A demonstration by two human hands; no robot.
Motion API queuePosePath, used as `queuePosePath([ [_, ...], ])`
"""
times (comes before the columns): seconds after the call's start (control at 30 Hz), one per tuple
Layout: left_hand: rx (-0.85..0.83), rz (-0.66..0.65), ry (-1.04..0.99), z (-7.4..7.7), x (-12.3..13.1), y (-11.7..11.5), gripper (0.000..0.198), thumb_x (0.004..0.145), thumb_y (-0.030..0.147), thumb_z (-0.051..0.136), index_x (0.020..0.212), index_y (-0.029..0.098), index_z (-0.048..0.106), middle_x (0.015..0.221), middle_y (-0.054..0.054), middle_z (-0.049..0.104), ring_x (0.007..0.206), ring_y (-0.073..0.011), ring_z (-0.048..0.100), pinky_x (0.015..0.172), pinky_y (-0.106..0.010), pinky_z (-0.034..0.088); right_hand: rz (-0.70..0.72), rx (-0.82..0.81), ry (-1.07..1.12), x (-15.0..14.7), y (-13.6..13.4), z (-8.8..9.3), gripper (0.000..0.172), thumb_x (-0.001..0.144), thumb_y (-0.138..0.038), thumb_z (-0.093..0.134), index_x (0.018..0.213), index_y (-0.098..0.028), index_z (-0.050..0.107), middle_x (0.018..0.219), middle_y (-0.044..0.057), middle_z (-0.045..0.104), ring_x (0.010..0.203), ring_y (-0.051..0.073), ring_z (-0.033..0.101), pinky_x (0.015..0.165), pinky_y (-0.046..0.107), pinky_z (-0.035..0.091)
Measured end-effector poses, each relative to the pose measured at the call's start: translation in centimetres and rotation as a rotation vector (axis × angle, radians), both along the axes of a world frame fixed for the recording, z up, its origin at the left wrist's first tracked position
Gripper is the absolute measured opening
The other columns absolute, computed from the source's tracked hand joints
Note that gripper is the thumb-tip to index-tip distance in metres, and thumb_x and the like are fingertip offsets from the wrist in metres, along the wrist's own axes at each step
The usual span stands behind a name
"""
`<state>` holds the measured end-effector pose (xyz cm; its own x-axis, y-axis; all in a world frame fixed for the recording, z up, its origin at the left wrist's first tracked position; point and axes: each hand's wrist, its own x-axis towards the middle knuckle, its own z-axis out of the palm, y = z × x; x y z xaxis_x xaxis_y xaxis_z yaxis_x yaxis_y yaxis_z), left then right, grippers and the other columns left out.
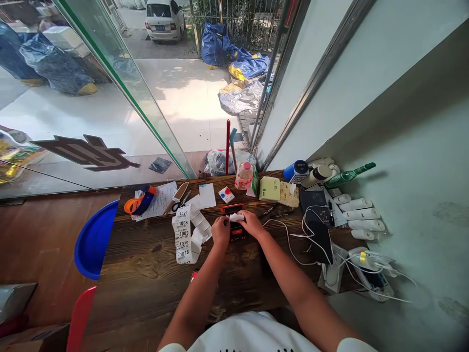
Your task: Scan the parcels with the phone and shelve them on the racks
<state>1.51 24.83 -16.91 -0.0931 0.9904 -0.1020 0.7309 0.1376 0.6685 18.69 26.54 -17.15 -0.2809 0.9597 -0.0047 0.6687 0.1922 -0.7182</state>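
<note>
Both hands are working close together over the middle of the worktop (pixel 146 259). The right hand (pixel 252 224) comes in from its own side with the fingers drawn together, thumb and fingertips clamped on the end of a small white roll (pixel 236 216). The left hand (pixel 221 230) is curled, its fingertips bunched right at the roll's other end; from where I stand I cannot tell whether they grip it or only rest against it.

So the white roll lies between the two hands, just over a black-and-red device (pixel 238 233) whose red-edged lid (pixel 232 209) stands up on the side away from the person. The device's body sits on the wood, beneath the roll and partly behind the fingers.

Just left of the left hand, a printed paper strip (pixel 183 234) lies in loose folds, numbers such as 1021, 1008 and 1009 running down it. Beyond that are black-handled scissors (pixel 181 201) and an orange-and-blue tape dispenser (pixel 140 200). Past the device I see a small white box (pixel 226 195) with coloured dots and a pink-capped bottle (pixel 244 176). A white cable (pixel 289 239) snakes over the wood to the right of the right hand.
</note>
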Motion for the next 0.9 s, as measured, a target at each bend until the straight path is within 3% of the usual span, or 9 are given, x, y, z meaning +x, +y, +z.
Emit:
queuePosePath([
  [0.2, 0.051, 0.018, -0.029, -0.8, 0.1, 0.0, 0.018, 0.086, 0.018, 0.053, 0.090, 0.020, 0.071, 0.096, -0.008, 0.065, 0.088, -0.0205, 0.064, 0.083, -0.034, 0.052, 0.017, -0.056, -0.112, -0.9, 0.7, -0.7, 0.020, 0.097, -0.033, 0.061, 0.109, -0.018, 0.065, 0.113, 0.007, 0.066, 0.096, 0.020, 0.065, 0.085, 0.040, 0.057],
  [0.33, 0.119, 0.006, -0.028, -0.1, -0.4, -0.4, 0.016, 0.085, 0.019, 0.055, 0.093, 0.018, 0.068, 0.099, -0.010, 0.060, 0.092, -0.0218, 0.061, 0.085, -0.036, 0.053, 0.012, -0.027, -0.142, -0.7, 0.5, -0.6, 0.020, 0.097, -0.034, 0.061, 0.109, -0.019, 0.065, 0.113, 0.007, 0.066, 0.095, 0.020, 0.065, 0.084, 0.039, 0.057],
  [0.43, 0.197, 0.050, -0.010, 1.2, -1.1, -0.5, 0.026, 0.092, 0.022, 0.047, 0.112, 0.016, 0.062, 0.116, -0.016, 0.058, 0.112, -0.0269, 0.056, 0.101, -0.045, 0.046, 0.014, 0.042, -0.128, -0.1, -0.3, -0.1, 0.019, 0.096, -0.033, 0.061, 0.108, -0.018, 0.065, 0.115, 0.008, 0.065, 0.102, 0.022, 0.063, 0.089, 0.044, 0.054],
  [0.5, 0.243, 0.040, -0.002, 2.1, -1.7, 0.2, 0.038, 0.097, 0.026, 0.042, 0.132, 0.015, 0.052, 0.136, -0.019, 0.050, 0.133, -0.0300, 0.042, 0.113, -0.052, 0.033, 0.015, 0.088, -0.111, 0.4, -1.1, 0.1, 0.017, 0.097, -0.032, 0.060, 0.105, -0.018, 0.066, 0.117, 0.008, 0.065, 0.106, 0.023, 0.062, 0.092, 0.046, 0.053],
  [0.57, 0.258, -0.060, -0.020, 2.6, -2.3, 1.3, 0.045, 0.099, 0.028, 0.040, 0.143, 0.018, 0.044, 0.146, -0.015, 0.046, 0.141, -0.0278, 0.033, 0.118, -0.051, 0.027, 0.031, 0.122, -0.092, 0.8, -1.8, 0.1, 0.016, 0.097, -0.032, 0.059, 0.103, -0.018, 0.066, 0.114, 0.008, 0.065, 0.105, 0.023, 0.062, 0.092, 0.045, 0.053],
  [0.63, 0.241, -0.213, -0.054, 2.6, -2.9, 2.4, 0.039, 0.099, 0.030, 0.042, 0.137, 0.024, 0.053, 0.137, -0.009, 0.057, 0.134, -0.0240, 0.044, 0.115, -0.045, 0.034, 0.061, 0.144, -0.073, 1.0, -2.6, 0.0, 0.016, 0.098, -0.031, 0.058, 0.101, -0.018, 0.066, 0.109, 0.007, 0.067, 0.101, 0.022, 0.063, 0.090, 0.044, 0.054],
  [0.7, 0.216, -0.354, -0.090, 2.1, -3.3, 2.8, 0.030, 0.098, 0.031, 0.046, 0.119, 0.026, 0.067, 0.118, -0.006, 0.066, 0.115, -0.0199, 0.059, 0.106, -0.038, 0.045, 0.080, 0.161, -0.055, 1.2, -3.3, -0.1, 0.016, 0.098, -0.031, 0.057, 0.099, -0.018, 0.066, 0.105, 0.006, 0.067, 0.098, 0.021, 0.064, 0.088, 0.042, 0.054],
  [0.8, 0.205, -0.500, -0.121, 0.8, -3.8, 1.9, 0.023, 0.094, 0.029, 0.053, 0.103, 0.025, 0.074, 0.107, -0.005, 0.069, 0.103, -0.0172, 0.063, 0.097, -0.032, 0.052, 0.065, 0.180, -0.030, 1.4, -4.1, -0.2, 0.017, 0.099, -0.032, 0.057, 0.099, -0.018, 0.067, 0.105, 0.006, 0.068, 0.098, 0.021, 0.064, 0.090, 0.043, 0.053],
  [0.9, 0.216, -0.558, -0.126, -0.6, -4.2, 0.1, 0.027, 0.094, 0.025, 0.051, 0.111, 0.026, 0.072, 0.115, -0.006, 0.068, 0.111, -0.0184, 0.061, 0.102, -0.036, 0.050, 0.004, 0.187, -0.002, 1.2, -4.5, -0.3, 0.017, 0.099, -0.032, 0.057, 0.102, -0.019, 0.067, 0.106, 0.006, 0.068, 0.100, 0.021, 0.063, 0.091, 0.044, 0.053],
])
